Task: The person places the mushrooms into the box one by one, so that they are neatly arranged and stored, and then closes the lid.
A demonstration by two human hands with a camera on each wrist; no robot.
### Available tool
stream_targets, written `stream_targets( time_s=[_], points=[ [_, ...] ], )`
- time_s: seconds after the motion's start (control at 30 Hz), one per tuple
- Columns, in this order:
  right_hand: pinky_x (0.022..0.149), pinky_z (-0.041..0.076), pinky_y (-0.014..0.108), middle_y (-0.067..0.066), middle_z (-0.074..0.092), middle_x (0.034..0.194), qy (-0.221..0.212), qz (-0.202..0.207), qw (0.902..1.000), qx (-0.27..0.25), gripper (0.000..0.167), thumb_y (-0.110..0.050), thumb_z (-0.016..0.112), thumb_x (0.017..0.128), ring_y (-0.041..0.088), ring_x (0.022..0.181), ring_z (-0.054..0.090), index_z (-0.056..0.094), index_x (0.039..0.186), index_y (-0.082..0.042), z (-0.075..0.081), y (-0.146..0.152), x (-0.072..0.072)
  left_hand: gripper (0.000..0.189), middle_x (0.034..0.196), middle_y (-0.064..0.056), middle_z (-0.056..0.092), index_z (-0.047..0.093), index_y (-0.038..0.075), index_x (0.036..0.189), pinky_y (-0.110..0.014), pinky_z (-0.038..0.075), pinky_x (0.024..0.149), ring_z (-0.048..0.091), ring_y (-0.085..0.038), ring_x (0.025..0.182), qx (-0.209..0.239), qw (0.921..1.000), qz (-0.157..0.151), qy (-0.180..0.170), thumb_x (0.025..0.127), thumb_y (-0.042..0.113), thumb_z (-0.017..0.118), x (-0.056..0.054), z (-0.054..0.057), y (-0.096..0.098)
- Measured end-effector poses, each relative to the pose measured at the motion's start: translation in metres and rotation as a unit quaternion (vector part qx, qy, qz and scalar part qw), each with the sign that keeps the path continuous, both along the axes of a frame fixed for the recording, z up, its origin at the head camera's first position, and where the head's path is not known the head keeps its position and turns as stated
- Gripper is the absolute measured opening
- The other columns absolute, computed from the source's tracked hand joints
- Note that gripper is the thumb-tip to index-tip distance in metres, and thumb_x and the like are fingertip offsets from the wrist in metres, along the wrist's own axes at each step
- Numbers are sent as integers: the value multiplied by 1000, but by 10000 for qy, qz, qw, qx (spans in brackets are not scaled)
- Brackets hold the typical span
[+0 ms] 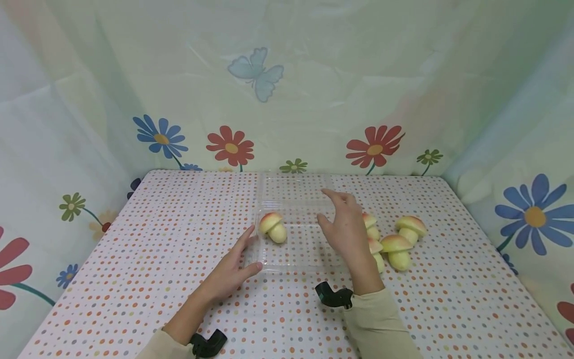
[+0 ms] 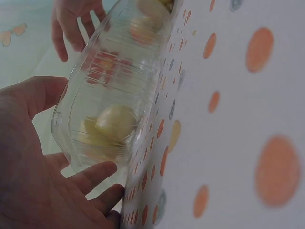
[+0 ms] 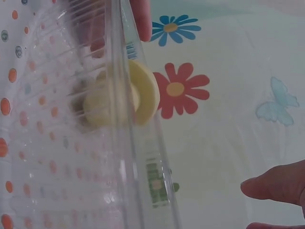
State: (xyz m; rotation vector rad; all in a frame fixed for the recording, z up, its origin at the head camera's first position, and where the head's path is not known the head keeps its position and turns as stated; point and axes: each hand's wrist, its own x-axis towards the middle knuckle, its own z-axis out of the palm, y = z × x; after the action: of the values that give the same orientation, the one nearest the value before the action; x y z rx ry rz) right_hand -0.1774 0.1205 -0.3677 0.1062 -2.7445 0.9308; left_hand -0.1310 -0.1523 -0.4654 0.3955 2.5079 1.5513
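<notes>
A clear plastic clamshell box lies with its lid folded back on the far side. Inside, at the left end, is one toy mushroom with a yellow-and-red cap and pale stem. My left hand rests along the box's left side; in the left wrist view its thumb is at the rim and its fingers spread by the wall. Over the right part of the box hovers my right hand, thumb and forefinger apart, nothing between them. Several more toy mushrooms lie to its right, partly hidden by that hand.
A white tablecloth with coloured dots covers the table. Behind it hangs a curtain printed with flowers and a butterfly. Black wrist cameras sit on the left wrist and right wrist.
</notes>
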Motion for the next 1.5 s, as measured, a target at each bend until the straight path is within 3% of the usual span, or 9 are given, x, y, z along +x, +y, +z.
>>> stream_targets(
  time_s=[0.37,0.73,0.97,1.2,1.5],
  points=[
    [99,49,63,28,46,147,-30,-162,9999,39,59,-16,69,97,49,133,47,51,153,-12,1,7,-2,88,168,-13,32,9,31,168,-64,28,121,24,-39,157,-21,10000,50,-35,101,25,66,1,1,0],
    [104,46,65,30,41,151,-325,-358,9988,-51,56,-15,66,99,51,139,42,51,152,-11,4,23,-4,87,168,-16,31,10,29,168,-63,27,122,24,-39,157,69,10000,21,-37,101,24,66,1,3,1],
    [105,44,68,32,41,151,-225,-480,9986,-83,55,-13,65,98,54,139,41,51,152,-9,4,33,-6,88,168,-15,32,10,31,168,-63,27,123,24,-38,157,41,10000,15,12,101,26,66,1,2,1],
    [91,52,59,32,42,151,-231,-671,9974,-95,57,-11,66,97,48,123,50,50,152,-8,1,38,-7,86,168,-18,31,11,28,168,-65,27,121,24,-42,157,17,10000,-13,44,102,24,65,1,3,1],
    [103,43,70,33,38,153,-597,-815,9949,5,59,-15,65,98,55,139,37,47,154,-11,-1,47,-9,87,168,-17,30,10,30,168,-64,25,123,22,-40,158,40,10000,10,-36,101,24,65,1,4,2]
  ],
)
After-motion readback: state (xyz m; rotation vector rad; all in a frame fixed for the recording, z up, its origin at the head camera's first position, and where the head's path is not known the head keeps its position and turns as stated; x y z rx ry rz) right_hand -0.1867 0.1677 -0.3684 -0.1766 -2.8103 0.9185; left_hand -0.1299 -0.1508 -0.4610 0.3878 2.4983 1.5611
